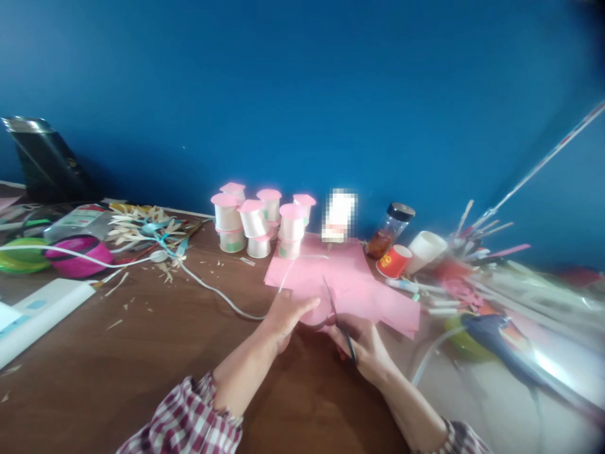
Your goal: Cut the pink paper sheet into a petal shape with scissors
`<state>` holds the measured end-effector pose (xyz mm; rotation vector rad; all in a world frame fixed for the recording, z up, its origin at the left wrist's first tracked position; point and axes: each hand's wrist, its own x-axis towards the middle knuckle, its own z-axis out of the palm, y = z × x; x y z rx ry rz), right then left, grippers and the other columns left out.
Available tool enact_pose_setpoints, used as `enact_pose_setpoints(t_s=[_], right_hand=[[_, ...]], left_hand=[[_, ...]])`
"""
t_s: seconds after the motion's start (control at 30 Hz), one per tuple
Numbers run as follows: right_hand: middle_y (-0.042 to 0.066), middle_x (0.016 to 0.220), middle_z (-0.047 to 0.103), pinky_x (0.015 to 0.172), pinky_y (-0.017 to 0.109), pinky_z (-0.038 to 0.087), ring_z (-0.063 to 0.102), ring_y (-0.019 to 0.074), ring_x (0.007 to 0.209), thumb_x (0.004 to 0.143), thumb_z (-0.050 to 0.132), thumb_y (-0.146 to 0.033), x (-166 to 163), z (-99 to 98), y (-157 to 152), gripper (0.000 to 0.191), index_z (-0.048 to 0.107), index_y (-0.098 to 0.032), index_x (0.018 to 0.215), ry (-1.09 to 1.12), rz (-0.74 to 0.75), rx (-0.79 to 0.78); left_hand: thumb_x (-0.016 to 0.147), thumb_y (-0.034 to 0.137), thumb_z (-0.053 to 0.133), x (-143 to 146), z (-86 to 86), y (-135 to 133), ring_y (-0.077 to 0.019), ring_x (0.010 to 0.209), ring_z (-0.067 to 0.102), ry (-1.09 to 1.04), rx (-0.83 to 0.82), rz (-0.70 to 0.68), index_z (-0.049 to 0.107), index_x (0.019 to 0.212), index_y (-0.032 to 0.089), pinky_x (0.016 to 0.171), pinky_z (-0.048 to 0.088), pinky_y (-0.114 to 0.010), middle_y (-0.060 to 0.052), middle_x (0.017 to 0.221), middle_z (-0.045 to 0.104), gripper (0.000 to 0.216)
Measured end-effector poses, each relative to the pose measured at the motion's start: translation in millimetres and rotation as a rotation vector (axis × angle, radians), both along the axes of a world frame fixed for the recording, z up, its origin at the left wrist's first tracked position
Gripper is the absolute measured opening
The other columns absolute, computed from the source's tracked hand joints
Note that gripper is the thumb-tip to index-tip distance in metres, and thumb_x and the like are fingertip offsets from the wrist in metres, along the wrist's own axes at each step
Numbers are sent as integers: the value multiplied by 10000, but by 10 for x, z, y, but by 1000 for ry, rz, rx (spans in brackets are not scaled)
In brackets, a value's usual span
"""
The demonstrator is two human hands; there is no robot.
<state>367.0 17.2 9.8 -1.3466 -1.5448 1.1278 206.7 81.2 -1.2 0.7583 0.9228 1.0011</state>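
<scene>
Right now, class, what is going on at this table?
A person in plaid sleeves is cutting pink paper. The left hand holds a small rounded pink piece, and the right hand works scissors into it. Both hands are over a larger pink sheet lying on the brown table. Behind it stands a cluster of white cups with pink tops. A red cup and a jar stand to the right.

Pink paper point(345, 277) on a brown table point(142, 353), against a deep blue wall point(302, 94); white cups point(255, 221) wear pink lids, beside a red cup point(394, 260); sleeves point(189, 422) are maroon-and-white plaid.
</scene>
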Motion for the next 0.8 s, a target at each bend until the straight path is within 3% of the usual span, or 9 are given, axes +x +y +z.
enact_pose_setpoints(t_s=[0.13,0.3,0.4,0.6,0.8], right_hand=[[-47,453,457,403,203,322,418,83,395,810,581,-352,-19,25,4,235,645,-126,809,-17,-1,0],[-52,437,453,373,191,311,409,74,365,794,596,-368,-24,2,18,238,621,-138,740,-21,-57,-34],[-53,445,459,388,194,333,419,76,378,796,599,-370,0,-35,39,236,598,-142,737,35,-104,-8],[-48,569,514,457,208,393,477,97,486,734,679,-347,9,-63,80,303,571,-176,960,267,-203,42],[-28,709,551,475,195,419,501,102,562,642,754,-297,-5,-53,84,428,564,-197,1012,389,-262,22]], left_hand=[[495,248,800,23,7,23,-280,767,655,28,-43,43,663,909,63,707,503,-374,-152,820,699,473],[545,269,780,0,75,-14,-262,790,649,69,-43,62,633,942,74,708,498,-360,-157,862,690,466],[603,272,741,-26,133,-51,-256,799,643,52,5,2,638,922,87,714,493,-356,-151,871,686,383],[645,234,692,-14,134,-93,-225,763,631,24,45,-173,648,957,106,661,491,-319,-120,848,681,339],[627,206,699,-4,140,-137,-138,563,570,67,135,-265,657,923,122,469,415,-214,-57,706,653,310]])
